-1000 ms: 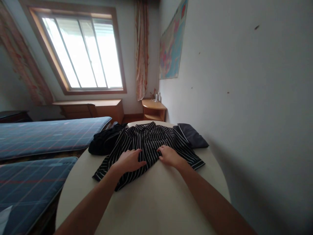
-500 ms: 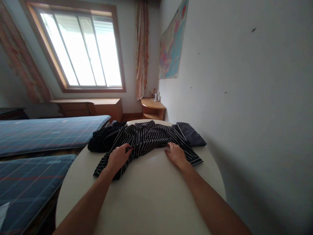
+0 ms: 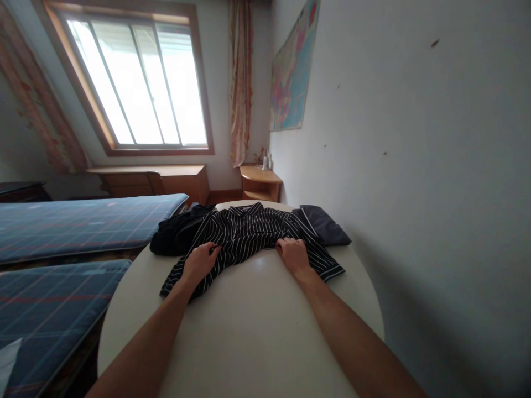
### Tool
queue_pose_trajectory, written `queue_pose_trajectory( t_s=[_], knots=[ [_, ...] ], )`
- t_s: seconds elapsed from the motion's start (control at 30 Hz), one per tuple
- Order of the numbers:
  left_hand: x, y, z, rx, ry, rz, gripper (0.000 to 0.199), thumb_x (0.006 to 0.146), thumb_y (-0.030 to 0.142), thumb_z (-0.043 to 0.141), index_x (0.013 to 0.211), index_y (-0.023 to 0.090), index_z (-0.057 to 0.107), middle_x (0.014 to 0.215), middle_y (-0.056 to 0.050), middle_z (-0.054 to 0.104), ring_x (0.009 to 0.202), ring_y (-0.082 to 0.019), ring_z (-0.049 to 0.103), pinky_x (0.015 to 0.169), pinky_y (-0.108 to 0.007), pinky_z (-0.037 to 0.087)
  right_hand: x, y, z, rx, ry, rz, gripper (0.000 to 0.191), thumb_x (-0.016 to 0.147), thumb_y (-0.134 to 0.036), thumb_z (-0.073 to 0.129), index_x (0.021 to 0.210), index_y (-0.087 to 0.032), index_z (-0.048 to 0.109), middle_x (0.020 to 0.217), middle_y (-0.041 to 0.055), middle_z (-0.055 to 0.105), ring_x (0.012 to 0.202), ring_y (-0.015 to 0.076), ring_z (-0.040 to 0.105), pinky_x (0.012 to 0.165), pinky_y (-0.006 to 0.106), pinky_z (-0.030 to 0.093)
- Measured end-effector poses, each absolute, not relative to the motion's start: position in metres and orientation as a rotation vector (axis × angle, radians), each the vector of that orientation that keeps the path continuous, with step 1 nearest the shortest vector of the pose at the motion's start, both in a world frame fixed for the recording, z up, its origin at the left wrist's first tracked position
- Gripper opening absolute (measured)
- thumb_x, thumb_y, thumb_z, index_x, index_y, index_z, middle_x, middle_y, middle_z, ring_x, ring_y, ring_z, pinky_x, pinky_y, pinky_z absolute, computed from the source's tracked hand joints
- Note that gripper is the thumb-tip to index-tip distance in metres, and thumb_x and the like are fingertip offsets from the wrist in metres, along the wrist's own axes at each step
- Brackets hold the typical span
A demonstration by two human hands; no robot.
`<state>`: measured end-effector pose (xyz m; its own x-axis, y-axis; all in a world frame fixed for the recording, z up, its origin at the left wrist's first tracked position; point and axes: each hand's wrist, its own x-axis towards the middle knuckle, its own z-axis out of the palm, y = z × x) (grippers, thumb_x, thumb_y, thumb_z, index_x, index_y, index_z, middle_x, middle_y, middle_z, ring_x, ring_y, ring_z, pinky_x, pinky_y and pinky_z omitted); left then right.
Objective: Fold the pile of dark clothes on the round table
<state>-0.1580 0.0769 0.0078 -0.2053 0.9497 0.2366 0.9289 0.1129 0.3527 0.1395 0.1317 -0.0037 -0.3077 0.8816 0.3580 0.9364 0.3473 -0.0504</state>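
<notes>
A black shirt with white stripes [image 3: 249, 229] lies spread on a round white table [image 3: 257, 320], its collar toward the far edge and its sleeves out to both sides. My left hand [image 3: 202, 261] pinches the cloth near the left side of the shirt. At the right part of the shirt's near edge, my right hand [image 3: 292, 254] has its fingers closed on the fabric. The fingertips of both hands are partly hidden against the dark cloth.
Dark clothing [image 3: 172, 235] is heaped at the table's left edge, and a folded dark grey garment [image 3: 326, 225] lies at the right. Plaid mattresses [image 3: 83, 226] stand left of the table. A wall [image 3: 435, 193] rises close on the right.
My right hand has moved slightly left along the shirt's near edge, and its fingers have closed on the cloth. My left hand has shifted slightly left.
</notes>
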Motion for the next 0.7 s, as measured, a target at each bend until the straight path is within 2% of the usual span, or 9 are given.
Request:
queue_pose_trajectory(
  t_s=[0.1,0.27,0.53,0.63,0.7],
  knots=[
    [-0.158,0.078,0.005,1.932,2.303,0.691,0.035,0.096,0.047,0.046,0.102,0.023,0.071,0.103,-0.008,0.075,0.098,-0.025,0.069,0.078,-0.029,0.047,0.137,0.130,-0.003,-1.624,-2.266,-0.269,0.028,0.101,-0.025,0.038,0.095,-0.019,0.066,0.100,0.0097,0.071,0.095,0.0215,0.063,0.085,0.035,0.032],
    [-0.159,0.078,0.005,1.905,2.290,0.746,0.034,0.095,0.045,0.048,0.101,0.022,0.072,0.102,-0.009,0.075,0.097,-0.025,0.069,0.079,-0.028,0.047,0.145,0.126,0.008,-1.584,-2.079,-0.277,0.021,0.099,-0.023,0.041,0.098,-0.017,0.060,0.088,0.0076,0.071,0.084,0.0198,0.065,0.082,0.032,0.033],
    [-0.166,0.081,0.006,1.838,2.317,0.836,0.037,0.094,0.047,0.049,0.105,0.020,0.072,0.106,-0.010,0.074,0.100,-0.026,0.069,0.079,-0.029,0.047,0.195,0.140,0.010,-1.640,-1.714,-0.189,0.017,0.094,-0.025,0.046,0.098,-0.018,0.061,0.083,0.0053,0.072,0.070,0.0199,0.065,0.068,0.030,0.038],
    [-0.166,0.080,0.005,1.836,2.306,0.837,0.038,0.094,0.047,0.049,0.104,0.020,0.073,0.106,-0.010,0.074,0.100,-0.026,0.069,0.079,-0.029,0.047,0.192,0.135,0.010,-1.582,-1.793,-0.154,0.016,0.092,-0.023,0.048,0.096,-0.019,0.063,0.085,0.0048,0.072,0.076,0.0200,0.065,0.072,0.030,0.040],
    [-0.166,0.081,0.004,1.826,2.313,0.837,0.037,0.093,0.047,0.049,0.104,0.020,0.073,0.105,-0.010,0.075,0.100,-0.026,0.069,0.079,-0.029,0.047,0.180,0.126,0.013,-1.466,-1.881,-0.176,0.016,0.090,-0.021,0.050,0.098,-0.019,0.064,0.092,0.0057,0.071,0.086,0.0206,0.064,0.079,0.031,0.041]
  ],
)
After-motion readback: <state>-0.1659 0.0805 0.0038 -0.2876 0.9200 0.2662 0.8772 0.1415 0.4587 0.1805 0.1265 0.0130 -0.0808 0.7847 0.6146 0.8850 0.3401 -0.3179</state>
